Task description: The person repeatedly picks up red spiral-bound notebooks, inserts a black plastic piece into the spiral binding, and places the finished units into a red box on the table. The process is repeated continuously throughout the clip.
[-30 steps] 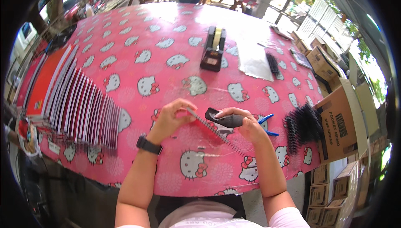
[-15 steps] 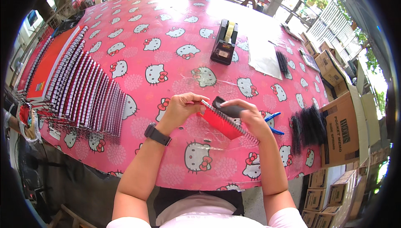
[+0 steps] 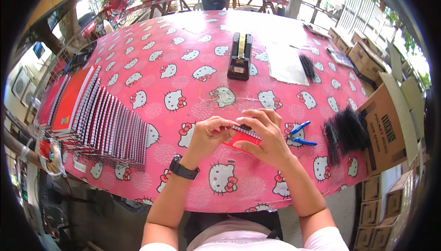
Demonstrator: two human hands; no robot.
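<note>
Both hands meet over the near middle of the table [image 3: 183, 44], which carries a pink cat-print cloth. The left hand [image 3: 207, 137] is closed on the left edge of a small red notebook [image 3: 242, 139], fingers curled over its top. The right hand [image 3: 265, 136] is clamped on the notebook's right side, fingers wrapped over the upper edge and thumb below. A black spiral binding runs along the notebook's top edge, partly hidden by the fingers. The notebook is tilted, and whether it touches the cloth cannot be told. A black watch [image 3: 183, 168] sits on the left wrist.

At 3 o'clock from the hands, just beside the right hand, lie blue-handled pliers [image 3: 301, 134]. Further out at 3 o'clock is a heap of black spiral coils [image 3: 344, 134], touching a cardboard box [image 3: 390, 131] at the table edge. At 9 o'clock, well apart, a long row of bound notebooks [image 3: 103, 122] lies fanned in overlap. At 12 o'clock stands a black tape dispenser [image 3: 240, 57]; at 1 o'clock lie a clear sheet [image 3: 285, 65] and a smaller bundle of coils [image 3: 308, 66].
</note>
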